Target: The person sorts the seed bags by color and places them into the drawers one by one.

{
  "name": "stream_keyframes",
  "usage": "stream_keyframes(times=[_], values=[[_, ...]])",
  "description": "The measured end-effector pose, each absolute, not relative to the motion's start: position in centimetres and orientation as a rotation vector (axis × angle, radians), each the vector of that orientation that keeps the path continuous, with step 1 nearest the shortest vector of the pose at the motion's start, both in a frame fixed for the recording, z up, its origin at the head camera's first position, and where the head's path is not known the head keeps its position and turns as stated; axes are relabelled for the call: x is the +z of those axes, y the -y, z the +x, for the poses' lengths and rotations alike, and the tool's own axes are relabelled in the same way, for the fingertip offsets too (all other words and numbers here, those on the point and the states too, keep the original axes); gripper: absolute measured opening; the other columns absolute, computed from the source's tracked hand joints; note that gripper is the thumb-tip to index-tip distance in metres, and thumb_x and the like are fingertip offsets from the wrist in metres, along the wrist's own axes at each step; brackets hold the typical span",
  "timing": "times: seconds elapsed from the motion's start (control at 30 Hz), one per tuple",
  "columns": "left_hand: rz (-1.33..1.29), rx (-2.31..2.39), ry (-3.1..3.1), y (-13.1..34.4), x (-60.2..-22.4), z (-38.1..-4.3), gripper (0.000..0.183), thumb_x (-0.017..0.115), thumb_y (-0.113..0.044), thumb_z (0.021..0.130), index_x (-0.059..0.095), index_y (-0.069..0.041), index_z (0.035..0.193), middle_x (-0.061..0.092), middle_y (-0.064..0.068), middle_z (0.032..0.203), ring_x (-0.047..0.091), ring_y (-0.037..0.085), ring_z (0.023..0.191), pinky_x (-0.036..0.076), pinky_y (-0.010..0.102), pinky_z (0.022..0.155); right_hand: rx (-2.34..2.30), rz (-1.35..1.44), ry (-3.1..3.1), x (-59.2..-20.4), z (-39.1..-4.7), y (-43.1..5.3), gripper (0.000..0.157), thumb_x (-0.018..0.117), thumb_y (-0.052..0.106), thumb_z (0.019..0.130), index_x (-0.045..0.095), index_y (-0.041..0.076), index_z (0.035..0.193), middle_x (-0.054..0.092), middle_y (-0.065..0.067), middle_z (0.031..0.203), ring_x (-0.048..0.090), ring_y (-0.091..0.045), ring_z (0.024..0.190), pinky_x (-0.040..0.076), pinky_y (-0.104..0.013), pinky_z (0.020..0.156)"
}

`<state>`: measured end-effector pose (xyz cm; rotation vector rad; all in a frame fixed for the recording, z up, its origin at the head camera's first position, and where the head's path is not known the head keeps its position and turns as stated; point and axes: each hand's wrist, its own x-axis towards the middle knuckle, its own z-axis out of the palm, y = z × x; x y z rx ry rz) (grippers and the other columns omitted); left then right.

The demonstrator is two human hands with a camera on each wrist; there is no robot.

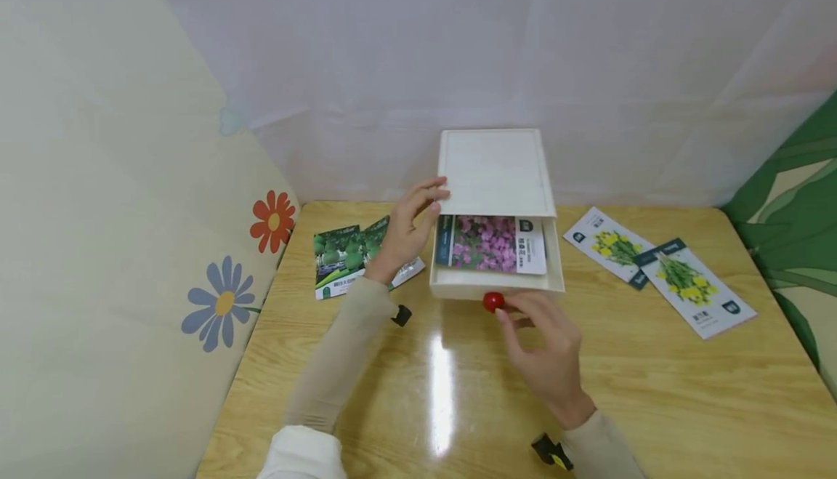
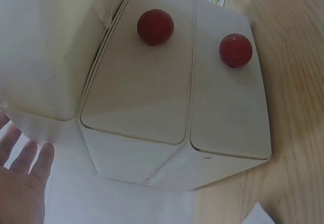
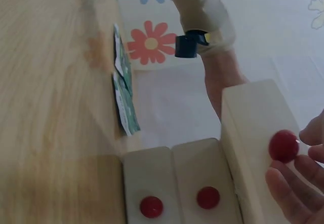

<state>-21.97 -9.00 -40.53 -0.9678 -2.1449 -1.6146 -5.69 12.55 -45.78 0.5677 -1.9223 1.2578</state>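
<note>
The right hand (image 1: 552, 359) pinches the red knob (image 1: 493, 302) of the pulled-out top drawer (image 1: 461, 291), in which a purple-flower packet (image 1: 487, 243) lies. The left hand (image 1: 403, 234), fingers fairly straight, touches the white cabinet (image 1: 493, 172) at its left edge. On the surface (image 1: 386, 406), 2 green packets (image 1: 338, 250) lie left, 2 yellow-flower packets (image 1: 696, 290) right.

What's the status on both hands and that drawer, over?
Right hand pinches red knob; left hand at white cabinet's left edge. Top drawer partly out, pink-flower packet inside. Other packets off to both sides, none in front.
</note>
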Motion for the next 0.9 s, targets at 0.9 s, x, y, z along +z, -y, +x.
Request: stream_keyframes(times=[0.9], values=[[-0.972,-1.651,2.034,8.9,-42.1,-22.1,0.025,0.047,0.006,0.100,0.061,0.011,0.119,0.052,0.030,0.140,0.048,0.042,0.135,0.051,0.044,0.105,1.167,0.452,1.800,-46.8,-6.5,-10.2,0.027,0.080,-0.006,0.068,0.072,-0.010,0.094,0.067,-0.024,0.093,0.065,-0.026,0.081,0.055,-0.011,0.081]])
